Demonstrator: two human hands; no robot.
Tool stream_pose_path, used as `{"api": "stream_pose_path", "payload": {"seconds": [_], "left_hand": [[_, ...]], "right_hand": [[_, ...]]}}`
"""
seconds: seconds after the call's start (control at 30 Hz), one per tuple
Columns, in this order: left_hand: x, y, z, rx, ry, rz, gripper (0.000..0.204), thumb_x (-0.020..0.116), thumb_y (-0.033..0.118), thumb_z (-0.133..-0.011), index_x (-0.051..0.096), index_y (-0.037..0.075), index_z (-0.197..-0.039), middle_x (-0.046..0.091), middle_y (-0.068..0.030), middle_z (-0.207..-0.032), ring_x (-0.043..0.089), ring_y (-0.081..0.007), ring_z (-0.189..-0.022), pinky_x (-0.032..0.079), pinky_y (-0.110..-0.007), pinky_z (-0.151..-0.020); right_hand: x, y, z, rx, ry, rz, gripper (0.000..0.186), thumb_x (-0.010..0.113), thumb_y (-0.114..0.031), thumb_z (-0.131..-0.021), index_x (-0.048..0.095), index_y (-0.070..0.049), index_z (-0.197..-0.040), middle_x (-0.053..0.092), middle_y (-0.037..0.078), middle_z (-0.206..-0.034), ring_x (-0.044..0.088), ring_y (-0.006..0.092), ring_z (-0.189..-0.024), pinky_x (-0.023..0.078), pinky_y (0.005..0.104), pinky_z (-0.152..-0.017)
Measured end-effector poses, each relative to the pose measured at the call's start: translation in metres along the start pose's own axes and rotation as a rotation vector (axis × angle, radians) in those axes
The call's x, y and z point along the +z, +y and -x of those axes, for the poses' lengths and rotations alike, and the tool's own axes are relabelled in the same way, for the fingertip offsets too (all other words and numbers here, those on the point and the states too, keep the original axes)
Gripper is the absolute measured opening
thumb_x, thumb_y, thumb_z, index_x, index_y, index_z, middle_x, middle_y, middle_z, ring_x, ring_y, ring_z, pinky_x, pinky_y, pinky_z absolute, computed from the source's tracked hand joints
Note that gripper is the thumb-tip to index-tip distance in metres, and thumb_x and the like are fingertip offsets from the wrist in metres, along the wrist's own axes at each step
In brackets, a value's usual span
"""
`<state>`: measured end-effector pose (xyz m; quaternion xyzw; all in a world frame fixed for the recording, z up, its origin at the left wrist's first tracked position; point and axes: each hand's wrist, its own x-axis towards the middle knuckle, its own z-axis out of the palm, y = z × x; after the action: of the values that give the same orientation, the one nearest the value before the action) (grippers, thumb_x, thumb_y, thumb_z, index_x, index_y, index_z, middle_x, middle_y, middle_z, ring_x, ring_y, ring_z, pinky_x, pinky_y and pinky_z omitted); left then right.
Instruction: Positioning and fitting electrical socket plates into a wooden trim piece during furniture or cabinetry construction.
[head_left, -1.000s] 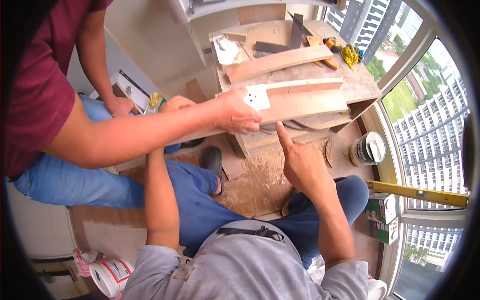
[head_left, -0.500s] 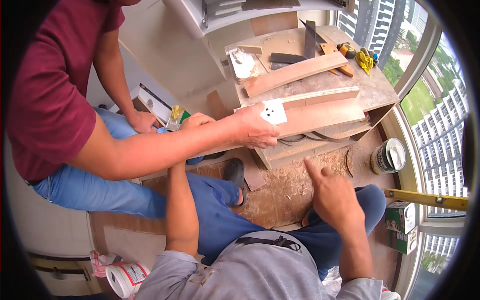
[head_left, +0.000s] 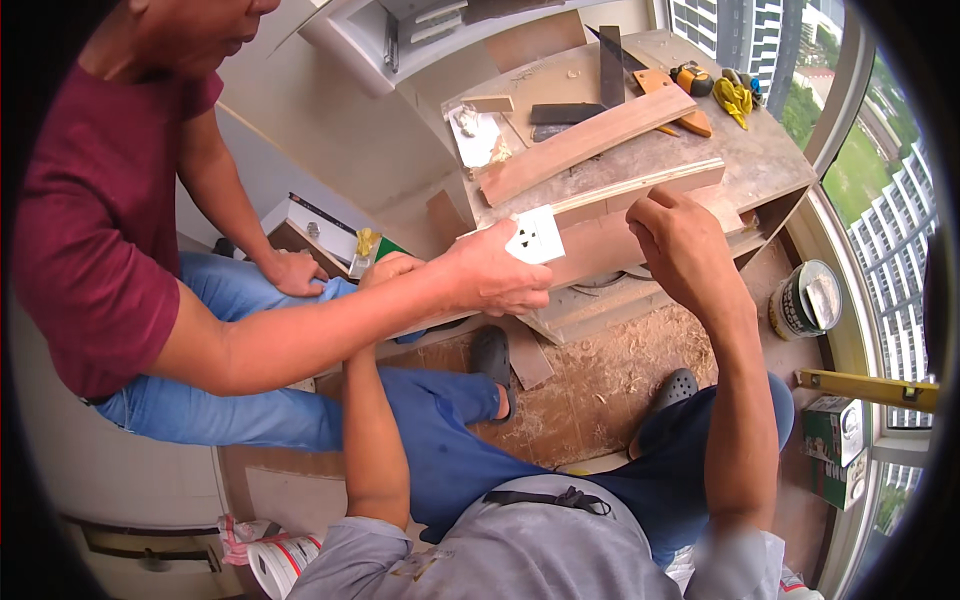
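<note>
My left hand [head_left: 392, 268] is partly covered by a co-worker's forearm. Its bent fingers are closed round the near-left end of a long wooden board [head_left: 600, 250], though the grip itself is mostly hidden. Above the board's right part, my right hand [head_left: 690, 245] hangs with curled fingers and nothing visible in them. Between my hands, the co-worker's hand [head_left: 490, 275] holds a white electrical outlet plate [head_left: 537, 236] over the board. Behind lies a second board [head_left: 585, 145] on the worktable [head_left: 755, 165], beside a narrow plywood strip [head_left: 640, 190].
A carpenter's square [head_left: 612, 68], tape measure [head_left: 692, 77], handsaw handle [head_left: 690, 115] and yellow glove [head_left: 735, 100] lie at the table's back. On the right stand a bucket [head_left: 805, 300] and a yellow spirit level [head_left: 865, 388]. Wood shavings [head_left: 640, 345] litter the floor. The co-worker [head_left: 110, 230] sits left.
My right hand has risen from over the floor to above the board, its pointing finger now curled in. The co-worker's outlet plate has tilted and shifted slightly. My left hand stays behind the forearm.
</note>
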<state>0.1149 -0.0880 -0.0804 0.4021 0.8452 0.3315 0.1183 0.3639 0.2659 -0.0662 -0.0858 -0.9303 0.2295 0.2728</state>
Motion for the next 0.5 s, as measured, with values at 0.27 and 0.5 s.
{"api": "stream_pose_path", "payload": {"seconds": [0.27, 0.5], "left_hand": [[0.011, 0.001, -0.007, -0.018, -0.001, -0.004, 0.024, 0.072, 0.010, -0.090, 0.072, 0.002, -0.113, 0.068, -0.0078, -0.113, 0.065, -0.0176, -0.101, 0.052, -0.030, -0.089], [0.010, -0.001, -0.006, -0.027, 0.007, -0.013, 0.025, 0.071, 0.011, -0.091, 0.072, 0.002, -0.114, 0.068, -0.0079, -0.113, 0.065, -0.0179, -0.101, 0.052, -0.030, -0.089]], "right_hand": [[0.002, -0.003, -0.006, 0.001, -0.022, -0.027, 0.009, 0.063, -0.006, -0.091, 0.063, 0.002, -0.088, 0.064, 0.019, -0.090, 0.064, 0.0408, -0.090, 0.051, 0.0491, -0.078], [0.011, -0.001, -0.007, -0.036, -0.044, -0.022, 0.006, 0.066, -0.006, -0.093, 0.065, -0.001, -0.094, 0.064, 0.017, -0.091, 0.064, 0.0397, -0.086, 0.051, 0.0477, -0.076]]}}
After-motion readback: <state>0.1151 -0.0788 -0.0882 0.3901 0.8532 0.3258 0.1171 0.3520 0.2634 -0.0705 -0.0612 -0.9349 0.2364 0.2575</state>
